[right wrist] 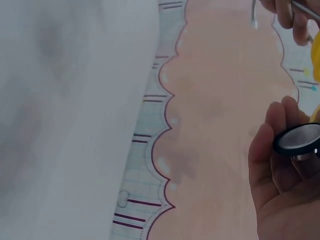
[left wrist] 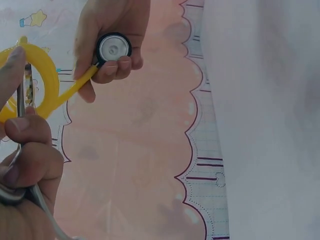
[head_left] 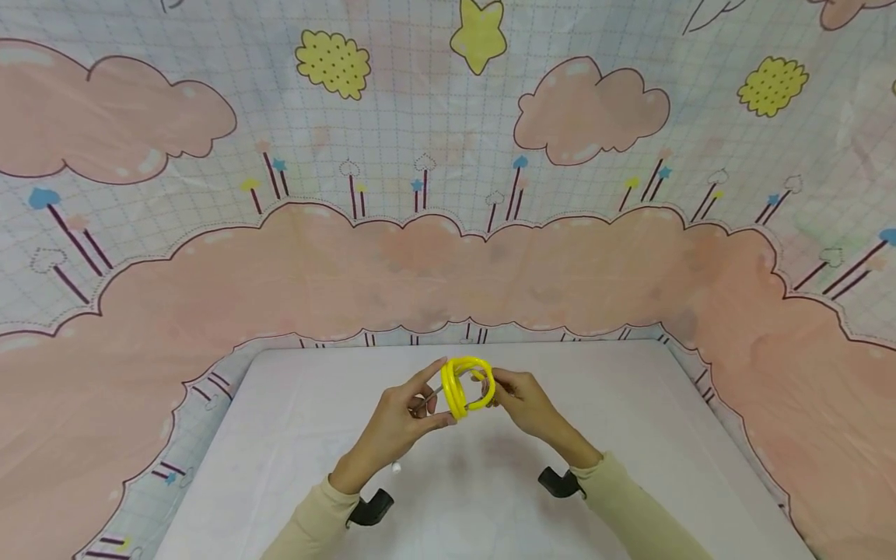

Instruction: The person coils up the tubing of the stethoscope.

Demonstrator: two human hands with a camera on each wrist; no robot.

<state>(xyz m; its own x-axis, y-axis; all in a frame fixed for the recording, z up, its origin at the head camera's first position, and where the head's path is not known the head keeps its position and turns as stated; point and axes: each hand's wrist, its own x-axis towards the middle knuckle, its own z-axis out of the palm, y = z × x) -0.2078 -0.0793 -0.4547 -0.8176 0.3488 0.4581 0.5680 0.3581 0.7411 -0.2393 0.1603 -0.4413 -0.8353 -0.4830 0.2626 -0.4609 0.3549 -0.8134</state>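
A stethoscope with yellow tubing (head_left: 453, 393), wound into a coil, is held up above the white table in the head view. My left hand (head_left: 392, 424) grips the coil between thumb and fingers, and its curled fingers also hold the metal ear tubes (left wrist: 20, 102). One ear tube hangs below that hand, its pale tip (right wrist: 254, 23) showing in the right wrist view. At the coil's right side, my right hand (head_left: 530, 400) holds the round chest piece (left wrist: 114, 48) and the tubing end beside it. The disc has a dark rim and a silvery face (right wrist: 300, 139).
The white table (head_left: 476, 505) spreads beneath both hands. Behind and around it hangs a printed cloth (head_left: 448, 272) with clouds, stars and pink scallops. Black devices (head_left: 372, 509) are strapped at both wrists, by the beige sleeves (head_left: 630, 505).
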